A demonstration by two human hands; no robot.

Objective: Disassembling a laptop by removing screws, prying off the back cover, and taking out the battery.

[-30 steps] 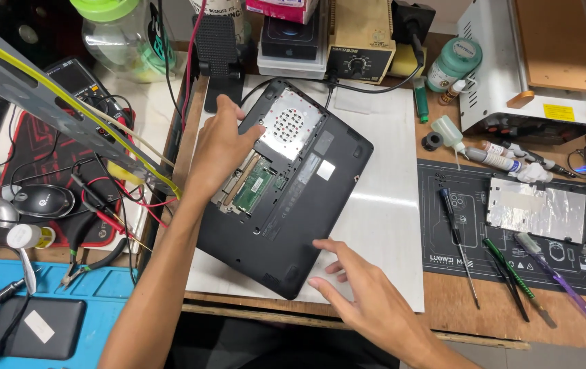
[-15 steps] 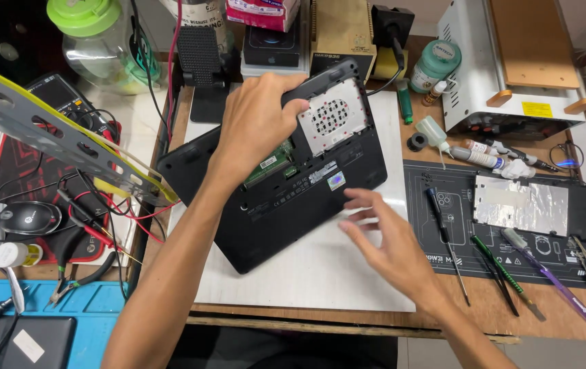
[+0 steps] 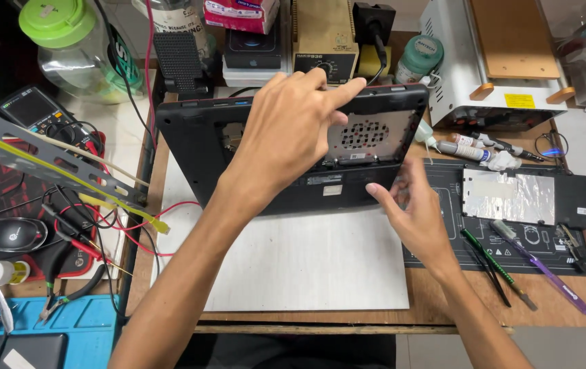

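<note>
Upturned black laptop (image 3: 286, 184) lay toward the bench's (image 3: 443, 301) far edge, left hand (image 3: 293, 126) spread open on its base, right hand (image 3: 412, 208) open, fingertips touching its near edge

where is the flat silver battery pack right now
In the head view the silver battery pack lies flat on the dark mat at right, beyond the right hand.

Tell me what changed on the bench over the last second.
The opened laptop base was turned from a diagonal lie to square with the bench edge and moved toward the back. The left hand stayed on top; the right hand now touches its front edge. The tools stayed put.
</note>
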